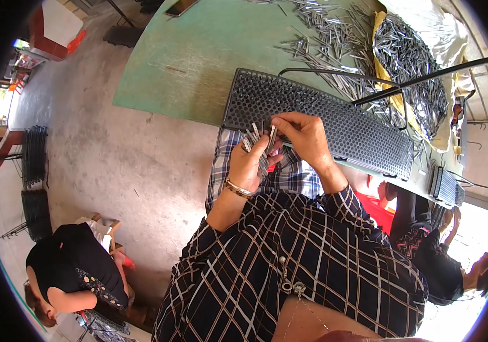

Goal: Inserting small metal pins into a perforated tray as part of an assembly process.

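A bundle of slim grey metal strips [249, 140] is gathered in my left hand [244, 170], the fingers curled round it and the ends sticking up. My right hand [311, 142] meets it at the fingertips, thumb and forefinger pinched on one slim strip [273, 131]. Just beyond both hands, a long black rack [335, 125] with rows of round holes lies slanted at the table's near edge. Small upright tips seem to fill part of its far left area; they are too small to tell apart.
Loose strips [332, 34] are heaped on the green table [181, 74] behind the rack. A yellow-edged sack [412, 74] full of strips stands at the far right. A black metal bar [426, 80] crosses above. Co-workers sit at lower left [73, 268] and right [438, 268].
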Available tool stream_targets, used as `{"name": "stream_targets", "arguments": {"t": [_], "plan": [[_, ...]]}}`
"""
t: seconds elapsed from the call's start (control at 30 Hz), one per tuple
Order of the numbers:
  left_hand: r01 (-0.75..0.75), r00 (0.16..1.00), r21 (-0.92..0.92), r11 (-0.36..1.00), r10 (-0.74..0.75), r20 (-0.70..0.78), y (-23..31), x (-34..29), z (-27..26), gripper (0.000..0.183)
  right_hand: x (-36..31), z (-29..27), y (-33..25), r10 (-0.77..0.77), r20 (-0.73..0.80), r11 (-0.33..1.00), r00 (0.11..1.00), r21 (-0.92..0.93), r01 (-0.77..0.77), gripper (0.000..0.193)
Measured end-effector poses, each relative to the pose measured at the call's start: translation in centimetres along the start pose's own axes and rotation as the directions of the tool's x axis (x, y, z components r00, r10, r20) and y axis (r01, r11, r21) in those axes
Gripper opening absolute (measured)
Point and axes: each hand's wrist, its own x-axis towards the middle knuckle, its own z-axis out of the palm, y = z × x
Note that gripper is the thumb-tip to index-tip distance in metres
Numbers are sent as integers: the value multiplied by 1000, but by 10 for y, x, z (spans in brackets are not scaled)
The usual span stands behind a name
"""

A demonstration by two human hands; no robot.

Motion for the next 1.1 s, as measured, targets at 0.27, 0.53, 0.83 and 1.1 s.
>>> {"name": "stream_targets", "arguments": {"t": [0.27,0.53,0.83,1.1], "plan": [[18,999,146,989,-14,-29,5,-4,3,18,4,-1,5,42,63,996,997,73,-47,20],[30,1000,135,990,-31,-1,2,-1,-1,18,3,-6,5,48,130,987,990,148,-68,22],[31,997,21,999,-29,-74,2,-3,3,18,6,-6,3,85,72,967,994,234,-100,21],[43,994,70,997,-36,-105,6,-7,-1,18,34,-7,2,-172,-170,984,970,3,175,19]]}}
